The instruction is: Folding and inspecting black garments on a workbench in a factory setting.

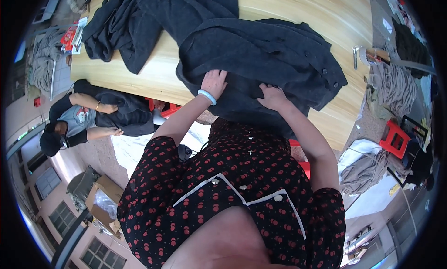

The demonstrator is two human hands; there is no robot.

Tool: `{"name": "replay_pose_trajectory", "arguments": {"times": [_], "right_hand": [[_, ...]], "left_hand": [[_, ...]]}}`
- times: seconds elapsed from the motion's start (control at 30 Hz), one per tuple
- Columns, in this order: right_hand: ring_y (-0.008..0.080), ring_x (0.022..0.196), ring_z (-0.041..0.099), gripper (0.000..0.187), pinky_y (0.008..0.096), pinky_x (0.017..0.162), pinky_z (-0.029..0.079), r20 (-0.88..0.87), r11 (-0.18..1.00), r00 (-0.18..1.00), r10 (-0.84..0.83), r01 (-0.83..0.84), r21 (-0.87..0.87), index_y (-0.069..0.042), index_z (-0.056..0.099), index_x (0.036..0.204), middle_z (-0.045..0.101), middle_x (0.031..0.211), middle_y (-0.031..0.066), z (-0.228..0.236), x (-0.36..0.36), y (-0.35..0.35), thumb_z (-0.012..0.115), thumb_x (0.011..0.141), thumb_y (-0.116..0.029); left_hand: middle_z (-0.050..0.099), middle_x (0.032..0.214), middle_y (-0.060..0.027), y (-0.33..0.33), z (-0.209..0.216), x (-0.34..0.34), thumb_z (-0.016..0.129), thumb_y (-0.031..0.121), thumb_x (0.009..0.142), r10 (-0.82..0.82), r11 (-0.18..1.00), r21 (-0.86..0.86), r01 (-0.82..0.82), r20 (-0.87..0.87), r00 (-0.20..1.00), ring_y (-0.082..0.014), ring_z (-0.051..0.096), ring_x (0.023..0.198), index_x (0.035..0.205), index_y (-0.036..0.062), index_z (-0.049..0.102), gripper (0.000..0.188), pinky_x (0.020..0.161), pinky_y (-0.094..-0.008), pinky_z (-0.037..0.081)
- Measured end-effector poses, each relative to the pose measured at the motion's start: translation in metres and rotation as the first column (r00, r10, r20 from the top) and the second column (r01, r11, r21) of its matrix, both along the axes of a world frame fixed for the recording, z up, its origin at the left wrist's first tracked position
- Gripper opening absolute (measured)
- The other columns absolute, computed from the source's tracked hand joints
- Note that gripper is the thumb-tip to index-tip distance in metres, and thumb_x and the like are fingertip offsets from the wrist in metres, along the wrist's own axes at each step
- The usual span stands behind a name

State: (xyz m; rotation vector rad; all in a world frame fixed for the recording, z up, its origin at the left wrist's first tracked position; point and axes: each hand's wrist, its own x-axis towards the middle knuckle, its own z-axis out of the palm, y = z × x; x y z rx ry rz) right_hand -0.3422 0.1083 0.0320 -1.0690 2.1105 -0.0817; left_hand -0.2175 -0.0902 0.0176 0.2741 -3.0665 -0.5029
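A dark navy buttoned garment [251, 47] lies bunched on the table in front of me, its near part hanging over the edge against my body. Small round buttons show along its right side. My left hand [215, 85], with a pale bangle at the wrist, rests on the cloth with its fingers stretched out. To its right, my right hand [273, 97] presses on the same garment, thumb and forefinger spread apart; some of its other fingertips are hidden by folds.
More dark cloth [135, 27] is heaped on the wooden table [344, 17] at the far left. Scissors [377, 54] and a tape roll [362, 54] lie by its right edge. At left a seated person [79, 113] handles dark cloth. A red stool [395, 139] stands at right.
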Motion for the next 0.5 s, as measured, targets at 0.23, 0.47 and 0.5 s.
{"name": "replay_pose_trajectory", "arguments": {"times": [0.23, 0.47, 0.5], "right_hand": [[0.0271, 0.104, 0.046, 0.04, 0.0385, 0.091, 0.034, 0.103, 0.96, 0.99, 0.098, -0.066, -0.271, -0.005, 0.048, 0.103, 0.051, 0.102, 0.0135, 0.012, 0.002, 0.02, 0.062, 0.07, -0.021], [0.0287, 0.089, 0.054, 0.028, 0.0399, 0.081, 0.04, 0.287, 0.986, 0.958, -0.011, 0.057, -0.155, -0.004, 0.058, 0.086, 0.059, 0.087, 0.0128, 0.033, -0.022, 0.031, 0.063, 0.065, -0.022], [0.0287, 0.089, 0.054, 0.028, 0.0399, 0.081, 0.04, 0.287, 0.985, 0.957, -0.027, 0.074, -0.156, -0.004, 0.058, 0.086, 0.059, 0.087, 0.0128, 0.03, -0.024, 0.041, 0.063, 0.065, -0.022]], "left_hand": [[0.054, 0.075, -0.0094, -0.024, 0.067, 0.009, 0.056, 0.002, 0.066, -0.014, 0.813, 0.561, -0.156, 0.286, 0.958, -0.0209, 0.054, 0.068, 0.079, 0.0017, 0.059, 0.013, 0.064, -0.0281, 0.043], [0.052, 0.066, -0.0029, -0.046, 0.125, 0.017, 0.05, -0.006, 0.065, 0.037, 0.612, 0.669, -0.422, 0.509, 0.86, -0.0102, 0.05, 0.062, 0.074, -0.0011, 0.057, 0.012, 0.06, -0.0212, 0.04], [0.052, 0.065, -0.0024, -0.054, 0.12, 0.019, 0.05, -0.006, 0.066, 0.079, 0.602, 0.647, -0.467, 0.534, 0.842, -0.0099, 0.05, 0.062, 0.074, -0.0004, 0.057, 0.012, 0.06, -0.0207, 0.041]]}}
